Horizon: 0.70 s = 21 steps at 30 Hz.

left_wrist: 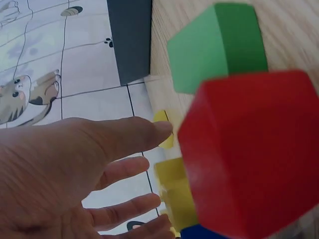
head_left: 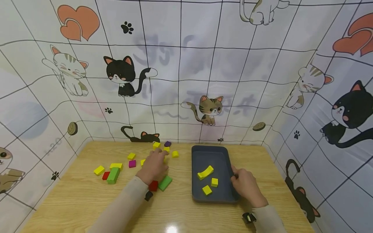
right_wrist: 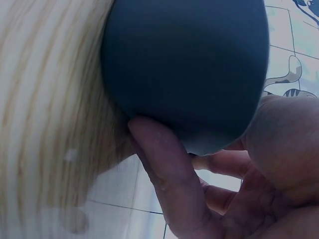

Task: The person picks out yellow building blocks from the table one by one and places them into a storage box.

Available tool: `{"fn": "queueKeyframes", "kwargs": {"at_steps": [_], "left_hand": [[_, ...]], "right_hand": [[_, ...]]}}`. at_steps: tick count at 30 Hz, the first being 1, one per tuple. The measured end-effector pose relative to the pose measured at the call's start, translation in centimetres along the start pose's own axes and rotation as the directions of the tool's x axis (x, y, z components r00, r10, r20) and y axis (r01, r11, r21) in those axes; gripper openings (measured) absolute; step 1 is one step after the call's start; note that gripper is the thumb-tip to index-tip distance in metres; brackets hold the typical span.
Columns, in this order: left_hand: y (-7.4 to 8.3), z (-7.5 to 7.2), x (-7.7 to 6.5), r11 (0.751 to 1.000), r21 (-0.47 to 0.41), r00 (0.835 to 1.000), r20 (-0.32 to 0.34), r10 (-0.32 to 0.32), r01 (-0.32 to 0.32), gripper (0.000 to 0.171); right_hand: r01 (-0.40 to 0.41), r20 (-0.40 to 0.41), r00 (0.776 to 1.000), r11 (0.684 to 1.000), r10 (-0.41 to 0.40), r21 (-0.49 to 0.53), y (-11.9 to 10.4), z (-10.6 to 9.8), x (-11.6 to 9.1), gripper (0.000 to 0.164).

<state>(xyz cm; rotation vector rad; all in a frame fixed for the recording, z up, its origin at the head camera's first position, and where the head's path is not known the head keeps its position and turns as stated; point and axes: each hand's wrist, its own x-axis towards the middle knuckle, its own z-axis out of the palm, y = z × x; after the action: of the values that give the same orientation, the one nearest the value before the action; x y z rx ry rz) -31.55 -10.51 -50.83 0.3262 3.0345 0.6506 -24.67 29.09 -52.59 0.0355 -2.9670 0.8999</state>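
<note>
My left hand (head_left: 152, 165) reaches over the scattered blocks, its fingers extended among several small yellow blocks (head_left: 167, 149). In the left wrist view its fingers are spread apart with nothing held, beside a yellow block (left_wrist: 177, 191). Just by that wrist lie a red block (head_left: 153, 185) and a green block (head_left: 165, 183), which look large in the left wrist view. My right hand (head_left: 247, 184) grips the right rim of a dark grey tray (head_left: 211, 157), with the thumb and fingers around its edge. Inside it are a curved yellow block (head_left: 205, 172) and two yellow cubes (head_left: 214, 182).
Farther left on the wooden table (head_left: 73, 194) sit a green block (head_left: 113, 175), a red block (head_left: 106, 175), yellow blocks (head_left: 99, 170) and a magenta block (head_left: 132, 163). A purple block (head_left: 167, 143) is near the back edge. Cat-printed sheeting (head_left: 163, 90) surrounds the back and sides.
</note>
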Motion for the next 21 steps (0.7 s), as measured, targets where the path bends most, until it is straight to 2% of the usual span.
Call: {"fn": "queueKeyframes", "kwargs": {"at_steps": [11,21], "left_hand": [[-0.6,0.2,1.3,0.998,-0.028,0.998,-0.036,0.054,-0.055,0.032],[-0.7,0.3,1.7,0.996,-0.048,0.996,-0.034,0.078,-0.079,0.032]], "right_hand": [[0.003,-0.008,1.000,1.000,-0.003,-0.001,0.0,0.0,-0.1,0.058],[0.003,-0.008,1.000,1.000,-0.003,-0.002,0.0,-0.1,0.1,0.057]]}}
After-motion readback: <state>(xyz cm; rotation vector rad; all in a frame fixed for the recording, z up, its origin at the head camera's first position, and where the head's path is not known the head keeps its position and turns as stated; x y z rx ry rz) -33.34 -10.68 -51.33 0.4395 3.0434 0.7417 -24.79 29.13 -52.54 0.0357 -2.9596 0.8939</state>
